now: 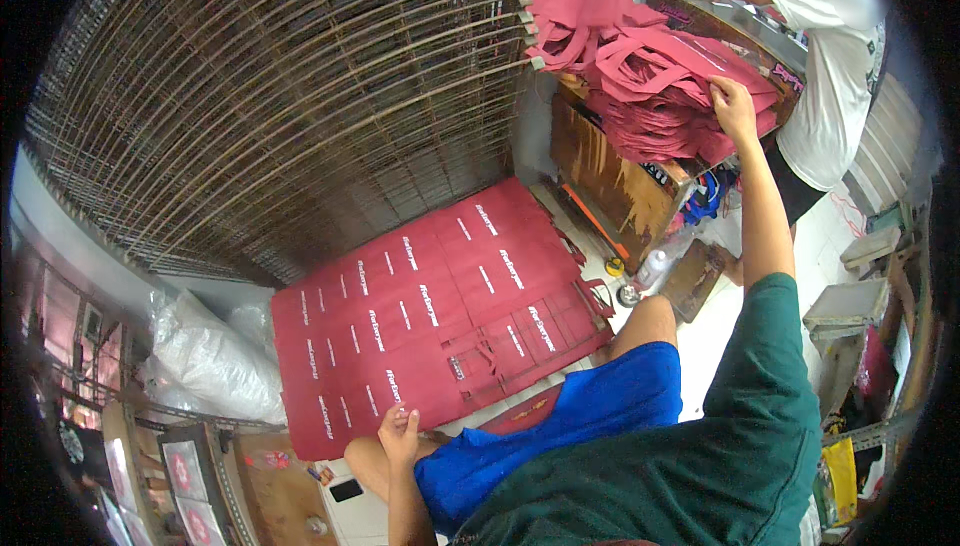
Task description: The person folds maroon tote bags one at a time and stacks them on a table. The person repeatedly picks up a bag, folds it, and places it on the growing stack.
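My right hand is stretched out to a stack of red fabric tote bags with loop handles, its fingers pinching the edge of one bag at the near right side. Low in the view, my left hand hovers by the front edge of the spread of red printed bags. Its fingers are loosely bent and apart, and nothing shows in them. These bags lie flat in overlapping rows with white print, handles showing at the right end.
A co-worker in a white shirt lifts a red bag at the back. The stack rests on a worn wooden cabinet. A wire rack rises at left above clear plastic sacks. A bottle stands near my knee.
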Motion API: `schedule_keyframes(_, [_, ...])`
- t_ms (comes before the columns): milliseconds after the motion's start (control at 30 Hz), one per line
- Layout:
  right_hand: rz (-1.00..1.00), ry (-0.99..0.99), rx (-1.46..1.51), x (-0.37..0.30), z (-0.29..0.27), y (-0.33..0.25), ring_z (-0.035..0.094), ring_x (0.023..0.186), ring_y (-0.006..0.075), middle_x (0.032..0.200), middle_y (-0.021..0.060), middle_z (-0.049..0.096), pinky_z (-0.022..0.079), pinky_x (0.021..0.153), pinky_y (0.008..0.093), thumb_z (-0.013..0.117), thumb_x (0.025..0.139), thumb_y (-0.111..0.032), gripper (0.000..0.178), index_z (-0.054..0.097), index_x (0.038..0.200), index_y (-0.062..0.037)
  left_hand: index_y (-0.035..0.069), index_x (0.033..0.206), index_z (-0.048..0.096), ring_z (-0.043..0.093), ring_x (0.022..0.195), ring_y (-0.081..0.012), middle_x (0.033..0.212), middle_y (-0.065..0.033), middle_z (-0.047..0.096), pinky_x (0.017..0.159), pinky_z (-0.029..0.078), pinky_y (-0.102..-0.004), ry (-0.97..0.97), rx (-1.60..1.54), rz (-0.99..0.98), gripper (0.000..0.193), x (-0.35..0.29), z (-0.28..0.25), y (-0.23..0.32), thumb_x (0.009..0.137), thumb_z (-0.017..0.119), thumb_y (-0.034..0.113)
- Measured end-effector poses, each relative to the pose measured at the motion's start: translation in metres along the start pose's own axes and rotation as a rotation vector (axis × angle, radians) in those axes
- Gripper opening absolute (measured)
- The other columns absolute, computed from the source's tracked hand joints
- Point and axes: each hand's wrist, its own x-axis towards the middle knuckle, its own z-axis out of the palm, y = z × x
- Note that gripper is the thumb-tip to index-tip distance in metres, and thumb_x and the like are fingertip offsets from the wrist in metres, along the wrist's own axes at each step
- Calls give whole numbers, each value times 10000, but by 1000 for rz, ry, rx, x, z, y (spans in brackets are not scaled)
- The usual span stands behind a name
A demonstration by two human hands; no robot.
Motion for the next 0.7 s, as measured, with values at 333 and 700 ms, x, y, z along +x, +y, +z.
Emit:
schedule_keyframes(333, [91,442,325,43,-110,-53,565,960,183,999,112,621,408,860,289,478,926,-229,261,565,1067,-28,-22,1020,613,588,678,-132,748,-78,613,619,501,-261,-102,99,-24,334,0,12,22,748,715,142])
schedule_keyframes(700, [65,166,1192,78,-208,-158,572,814,97,936,25,606,456,700,217,583,874,-303,310,595,1054,-51,93,1286,444,477,1129,-207,1218,-102,509,880,440,-381,-887,-518,-196,468,3,154,170,907,524,355])
